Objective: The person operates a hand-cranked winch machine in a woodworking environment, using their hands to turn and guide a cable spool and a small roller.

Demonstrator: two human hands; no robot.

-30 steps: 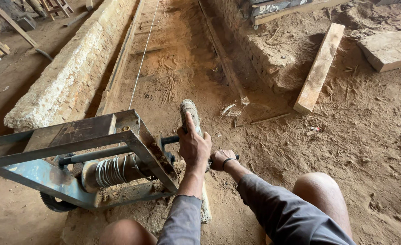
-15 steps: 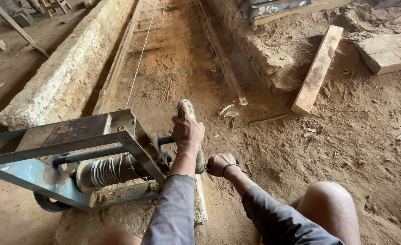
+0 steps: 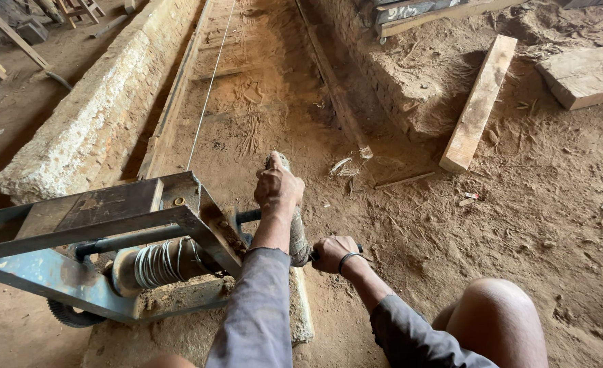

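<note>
My left hand (image 3: 278,189) grips the top of a crank handle (image 3: 296,235) on a metal winch frame (image 3: 110,232). My right hand (image 3: 333,253) grips the lower end of the same handle, just below and to the right. A drum wound with thin cable (image 3: 161,264) sits inside the frame. A taut cable (image 3: 209,88) runs from the frame away along a long dirt trench. My bare knee (image 3: 495,320) shows at the lower right.
A low rough stone wall (image 3: 90,116) borders the trench on the left. A wooden plank (image 3: 480,102) and a thick slab (image 3: 588,75) lie on sawdust ground at the right. A gear wheel (image 3: 69,315) sticks out under the frame. Timber lies at the far left.
Both hands stay on the crank handle; my left hand has shifted slightly lower and my right hand slightly right as the handle turned. The view has tilted a little.
</note>
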